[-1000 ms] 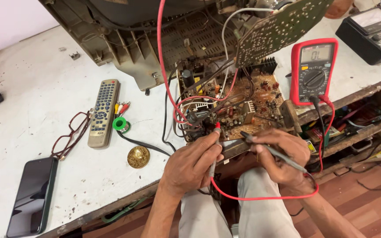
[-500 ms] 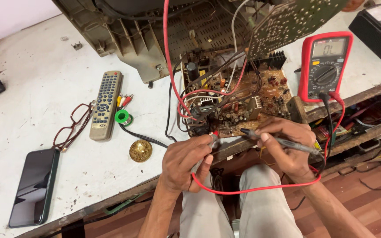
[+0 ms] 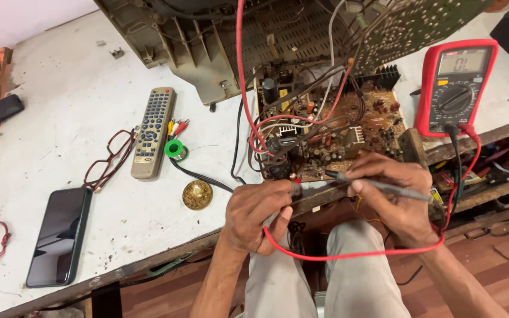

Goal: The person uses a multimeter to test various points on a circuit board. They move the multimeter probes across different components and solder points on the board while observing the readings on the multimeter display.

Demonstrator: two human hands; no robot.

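Observation:
My left hand point(image 3: 257, 215) grips the red test probe point(image 3: 295, 184), its tip touching the front edge of a brown circuit board point(image 3: 349, 132) crowded with components and wires. My right hand point(image 3: 396, 197) holds the grey-black test probe point(image 3: 378, 186) like a pen, its tip pointing left at the same board edge. A red lead point(image 3: 354, 256) loops below both hands across my lap. Both leads run to a red multimeter point(image 3: 455, 88) lying on the bench at the right. Behind the board stands the open grey shell of a television point(image 3: 207, 53).
On the white bench point(image 3: 60, 106) lie a grey remote control point(image 3: 153, 132), red-framed glasses point(image 3: 110, 159), a black phone point(image 3: 60, 235), a green solder spool point(image 3: 175, 148) and a round brass tin point(image 3: 197, 194). A lower shelf point(image 3: 496, 171) at the right holds tools and wires.
The view has shifted so the bench sits further right. Both hands stay at the board's front edge, the probe tips a little closer together.

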